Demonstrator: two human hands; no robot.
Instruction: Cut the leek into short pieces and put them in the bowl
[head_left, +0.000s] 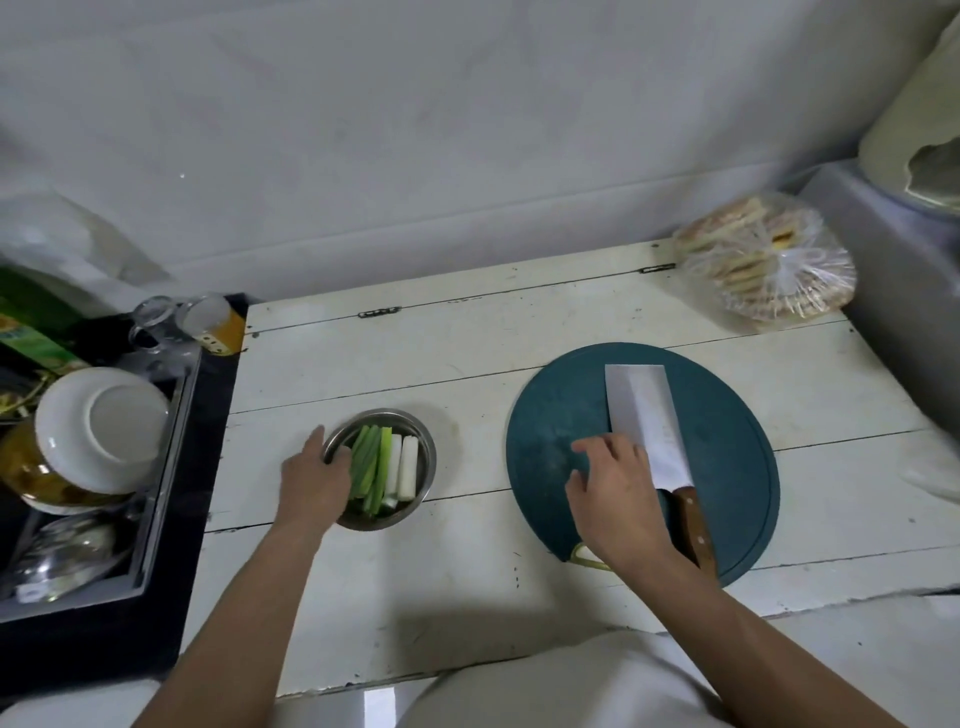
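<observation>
A small steel bowl (423, 441) stands on the white wooden table and holds several short leek pieces (384, 465), green ones on the left and white ones on the right. My left hand (311, 475) rests on the bowl's left rim, fingers over the edge beside the green pieces. A round teal cutting board (727, 415) lies to the right. A cleaver (649, 421) with a wooden handle lies flat on it. My right hand (615, 491) hovers over the board just left of the blade, fingers spread and holding nothing.
A bag of flat breads (763, 260) sits at the table's back right corner. On the left, a dish rack (150, 519) holds a white bowl (104, 431), jars and glassware. A grey box (893, 312) stands at the right edge.
</observation>
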